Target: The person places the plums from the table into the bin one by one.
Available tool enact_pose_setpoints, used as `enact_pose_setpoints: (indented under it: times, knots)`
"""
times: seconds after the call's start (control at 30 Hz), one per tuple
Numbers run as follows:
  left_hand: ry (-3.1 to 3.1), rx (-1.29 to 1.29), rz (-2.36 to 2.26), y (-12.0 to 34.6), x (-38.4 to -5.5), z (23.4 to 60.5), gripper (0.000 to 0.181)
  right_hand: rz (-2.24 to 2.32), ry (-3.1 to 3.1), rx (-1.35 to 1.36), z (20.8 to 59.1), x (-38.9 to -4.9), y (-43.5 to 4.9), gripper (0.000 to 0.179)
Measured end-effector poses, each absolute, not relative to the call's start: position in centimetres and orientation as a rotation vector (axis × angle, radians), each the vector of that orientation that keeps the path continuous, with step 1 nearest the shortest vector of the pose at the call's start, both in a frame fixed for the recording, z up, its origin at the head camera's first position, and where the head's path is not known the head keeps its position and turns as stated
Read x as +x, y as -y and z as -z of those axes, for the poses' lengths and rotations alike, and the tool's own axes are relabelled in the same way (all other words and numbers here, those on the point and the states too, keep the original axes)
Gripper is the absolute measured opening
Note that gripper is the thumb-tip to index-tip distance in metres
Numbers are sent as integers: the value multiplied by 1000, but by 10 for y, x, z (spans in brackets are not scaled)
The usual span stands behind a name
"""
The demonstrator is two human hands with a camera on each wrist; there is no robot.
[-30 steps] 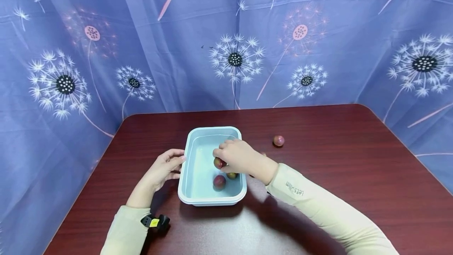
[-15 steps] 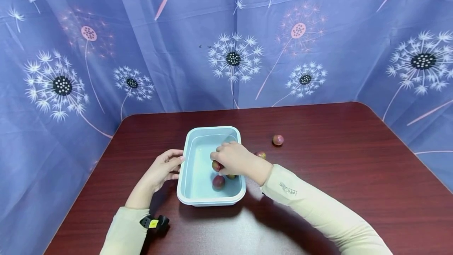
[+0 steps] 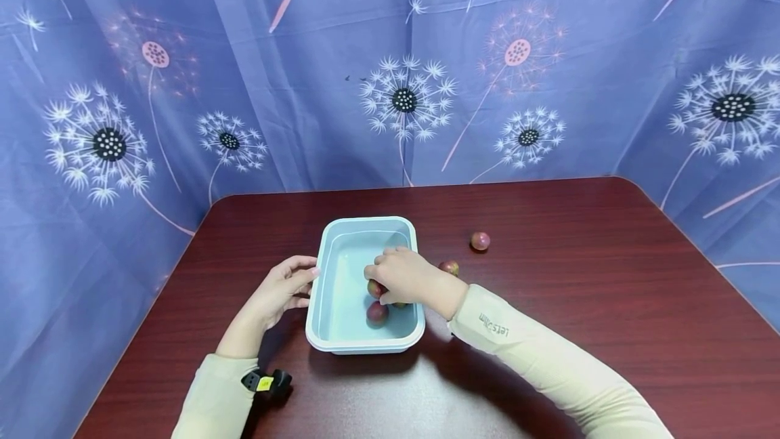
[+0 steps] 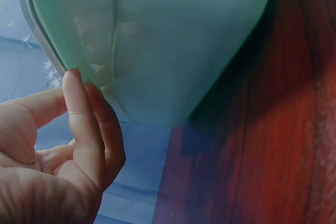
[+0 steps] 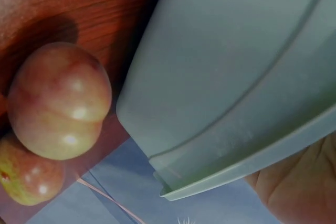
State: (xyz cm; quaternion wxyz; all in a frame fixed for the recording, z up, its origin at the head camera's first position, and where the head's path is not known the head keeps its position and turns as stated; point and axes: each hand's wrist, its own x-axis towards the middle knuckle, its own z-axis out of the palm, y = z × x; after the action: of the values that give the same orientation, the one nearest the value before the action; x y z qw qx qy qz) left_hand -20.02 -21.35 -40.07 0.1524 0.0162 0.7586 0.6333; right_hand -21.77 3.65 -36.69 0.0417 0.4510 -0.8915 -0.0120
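A light blue plastic basin [image 3: 340, 345] stands on the table. My left hand [image 3: 279, 291] holds its left side, with thumb and fingertips at the rim; in the left wrist view, that hand's bent fingers [image 4: 86, 129] meet the basin's rim and outer wall. My right hand [image 3: 403, 278] reaches down inside the basin and grips a round red-green fruit [image 3: 374, 288]. Close below it lies a dark purple-red fruit [image 3: 377, 314] on the basin floor. Another fruit [image 3: 400, 304] shows only partly beneath the right hand. The right wrist view shows part of the palm [image 5: 299, 182] beyond the rim.
Two more fruits rest on the dark red table [image 3: 579, 276] right of the basin: one [image 3: 449, 267] near the right wrist, one [image 3: 480, 241] farther back. A blue dandelion-print curtain [image 3: 329, 87] hangs behind the table. A black wrist device [image 3: 268, 381] sits on the left sleeve.
My right hand has moved slightly lower into the basin with the held fruit, coming nearer the fruit on the floor. The fruit near the right wrist is more exposed. My left hand stays put.
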Motion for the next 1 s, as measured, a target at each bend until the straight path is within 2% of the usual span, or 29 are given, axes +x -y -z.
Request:
enact_pose_setpoints:
  times: [0.27, 0.53, 1.0]
  knots:
    - [-2174, 51, -1823, 213, -200, 399, 48, 33, 2716, 1377, 369, -218, -39, 18]
    - [-2178, 44, -1815, 213, -200, 400, 48, 26, 2745, 1383, 369, -217, -40, 42]
    - [-2183, 44, -1813, 212, -199, 400, 47, -15, 2752, 1321, 368, -217, -45, 49]
